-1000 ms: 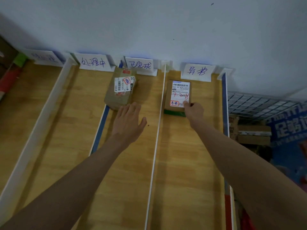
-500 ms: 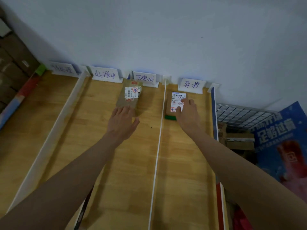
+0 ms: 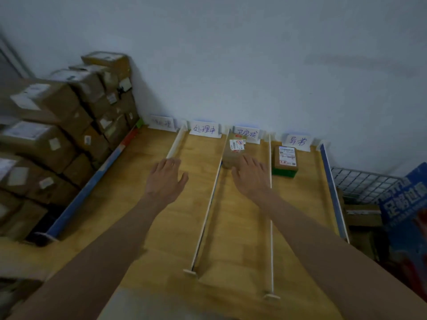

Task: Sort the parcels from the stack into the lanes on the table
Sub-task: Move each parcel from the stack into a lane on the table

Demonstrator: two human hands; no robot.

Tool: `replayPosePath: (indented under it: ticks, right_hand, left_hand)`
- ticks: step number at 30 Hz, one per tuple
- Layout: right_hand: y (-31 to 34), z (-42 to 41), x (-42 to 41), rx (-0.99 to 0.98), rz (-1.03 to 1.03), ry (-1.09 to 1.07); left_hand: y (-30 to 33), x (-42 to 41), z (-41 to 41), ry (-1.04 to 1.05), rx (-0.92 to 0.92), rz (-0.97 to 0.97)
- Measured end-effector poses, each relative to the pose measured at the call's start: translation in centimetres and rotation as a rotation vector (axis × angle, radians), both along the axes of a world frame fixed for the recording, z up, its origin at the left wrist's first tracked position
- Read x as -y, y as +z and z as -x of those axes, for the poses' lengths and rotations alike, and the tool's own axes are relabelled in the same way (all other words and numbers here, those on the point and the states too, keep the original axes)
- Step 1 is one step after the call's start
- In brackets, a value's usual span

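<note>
On the wooden table (image 3: pixel 147 211), seen from the head camera, both hands are now free. The right hand (image 3: pixel 250 179) has been lifted off the green-edged parcel (image 3: pixel 284 161) it was pressing half a second ago; that parcel is left lying alone in the far-right lane, just beyond and to the right of the right fingertips, under its handwritten sign (image 3: pixel 298 141). Right fingers are spread and relaxed, nothing pinched, hovering over the near end of the brown parcel (image 3: pixel 234 151) in the third lane — contact cannot be told. The left hand (image 3: pixel 165 181) has been drawn away from that brown parcel and is held flat, fingers loosely spread, over the second lane. Well to the left of the left hand, the stack of boxes (image 3: pixel 62 139) has come into view. Both placements are judged finished — the next parcel is probably to be fetched from that stack.
</note>
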State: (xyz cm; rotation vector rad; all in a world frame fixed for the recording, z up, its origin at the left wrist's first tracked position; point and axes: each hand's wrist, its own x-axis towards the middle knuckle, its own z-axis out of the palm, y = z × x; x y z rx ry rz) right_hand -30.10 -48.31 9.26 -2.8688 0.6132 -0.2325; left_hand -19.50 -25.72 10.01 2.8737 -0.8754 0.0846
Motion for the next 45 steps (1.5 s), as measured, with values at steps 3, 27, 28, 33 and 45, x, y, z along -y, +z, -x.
replayPosePath:
  ticks: [3,27,28,33,45]
  right_hand:
    - [1.2,-0.3,-6.6,-0.007,-0.016,0.034]
    - [8.3,-19.1,-32.3,0.075,-0.088,0.250]
    - [8.7,-20.3,-32.7,0.078,-0.093,0.254]
    - [9.8,-25.9,-34.2,0.091,-0.112,0.257]
    - [11.8,-37.4,-38.9,0.107,-0.211,0.128]
  left_hand:
    - [1.5,-7.0,0.8,0.032,0.011,-0.021]
    - [8.0,-34.5,-12.6,0.250,0.146,0.013]
    - [8.2,-34.9,-14.0,0.257,0.152,0.003]
    - [9.3,-36.9,-19.9,0.291,0.158,-0.008]
    - [11.6,-39.4,-34.9,0.223,0.177,0.069]
